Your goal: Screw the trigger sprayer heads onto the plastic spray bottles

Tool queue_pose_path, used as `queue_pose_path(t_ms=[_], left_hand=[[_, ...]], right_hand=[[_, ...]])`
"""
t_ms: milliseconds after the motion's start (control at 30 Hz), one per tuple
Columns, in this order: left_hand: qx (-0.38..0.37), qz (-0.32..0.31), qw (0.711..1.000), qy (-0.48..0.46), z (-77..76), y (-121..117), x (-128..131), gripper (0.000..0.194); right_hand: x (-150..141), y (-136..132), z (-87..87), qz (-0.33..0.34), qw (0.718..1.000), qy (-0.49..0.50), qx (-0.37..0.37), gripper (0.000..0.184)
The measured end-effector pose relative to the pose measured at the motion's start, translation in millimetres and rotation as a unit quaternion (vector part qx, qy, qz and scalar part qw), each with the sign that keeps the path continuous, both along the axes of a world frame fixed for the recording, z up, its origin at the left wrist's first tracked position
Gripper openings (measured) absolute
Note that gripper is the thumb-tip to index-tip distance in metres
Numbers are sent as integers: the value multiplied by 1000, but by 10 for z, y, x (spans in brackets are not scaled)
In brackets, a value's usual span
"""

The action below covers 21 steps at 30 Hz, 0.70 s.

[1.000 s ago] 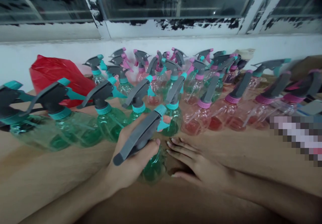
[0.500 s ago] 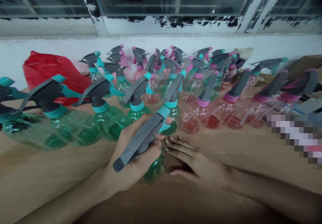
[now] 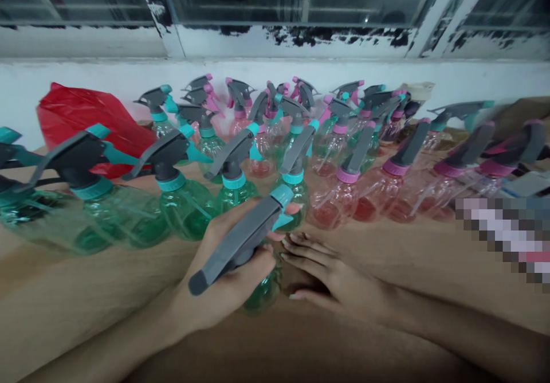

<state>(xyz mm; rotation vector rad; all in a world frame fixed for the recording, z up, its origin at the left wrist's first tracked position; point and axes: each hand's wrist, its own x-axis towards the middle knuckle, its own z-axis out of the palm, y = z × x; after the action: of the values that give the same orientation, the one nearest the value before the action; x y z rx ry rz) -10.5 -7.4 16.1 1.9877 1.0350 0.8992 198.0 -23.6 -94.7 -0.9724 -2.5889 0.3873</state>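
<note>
My left hand [image 3: 227, 274] is wrapped around the neck of a green spray bottle [image 3: 263, 291] near the front of the table. Its grey trigger head [image 3: 240, 237] with a teal nozzle points away and to the right. The fingers hide the collar and much of the bottle's upper body. Just right of it, my right hand [image 3: 330, 271] lies palm down on the tabletop, fingers stretched out and holding nothing. Its fingertips come close to the green bottle; whether they touch it I cannot tell.
Green spray bottles [image 3: 184, 205] with teal collars line the left and middle; pink ones [image 3: 333, 202] continue rightward. More spray bottles crowd behind them. A red plastic bag [image 3: 90, 116] sits back left against the white wall [image 3: 107, 76]. A pixelated patch covers something at right.
The spray bottle's grey head has shifted very slightly towards me and to the left in my left hand. My right hand stays flat in the same place.
</note>
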Motion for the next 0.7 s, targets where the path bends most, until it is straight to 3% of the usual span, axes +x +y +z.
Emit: queue_pose_path(t_ms=[367,700], left_hand=[[-14,2,1000,-24,-15,-20,-27,37],[64,33,997,11,-6,-24,-29,25]], right_hand=[[16,15,-52,5,1000,-1,10,59],[10,3,-34,1,1000,0,3,61]])
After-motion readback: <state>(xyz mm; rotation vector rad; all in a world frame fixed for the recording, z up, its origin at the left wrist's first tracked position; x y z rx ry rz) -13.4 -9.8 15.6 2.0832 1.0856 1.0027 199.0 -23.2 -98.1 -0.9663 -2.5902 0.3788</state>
